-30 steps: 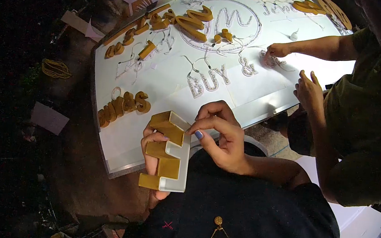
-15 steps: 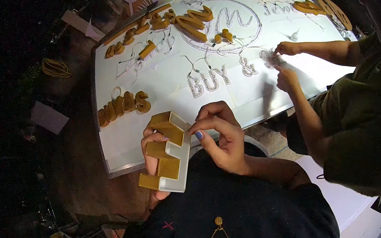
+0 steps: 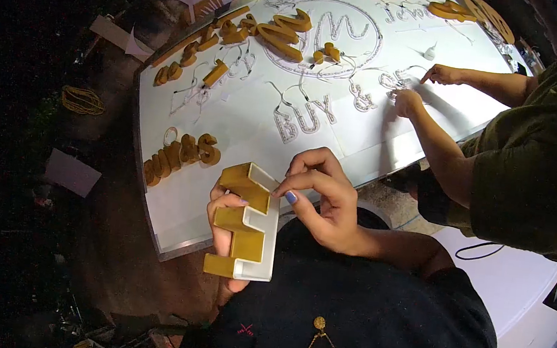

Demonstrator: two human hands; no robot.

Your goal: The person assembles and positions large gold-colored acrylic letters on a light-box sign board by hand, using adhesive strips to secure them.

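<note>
My left hand (image 3: pixel 222 210) grips a gold channel letter E (image 3: pixel 248 244) from behind, its fingers wrapped round the left side. The letter stands upright before my chest, and its white open inside faces right. My right hand (image 3: pixel 325 205) is at the letter's upper right edge, with index finger and thumb drawn together in a pinch. An index fingertip touches the rim there. Whatever lies between those fingertips, if anything, is too small to make out.
On the white table (image 3: pixel 185 222) lie gold letters (image 3: pixel 182 157), LED-strip letters (image 3: pixel 304 119) with wires, and a small white bottle (image 3: pixel 430 52). At the right, a co-worker's hands (image 3: pixel 411 105) handle LED letters. A coil of yellow cord (image 3: pixel 82 100) lies left of the table.
The co-worker's hands have shifted over the LED letters, and that person's body has moved up a little. A dark loop shows more at the right. My hands and the letter stay almost still.
</note>
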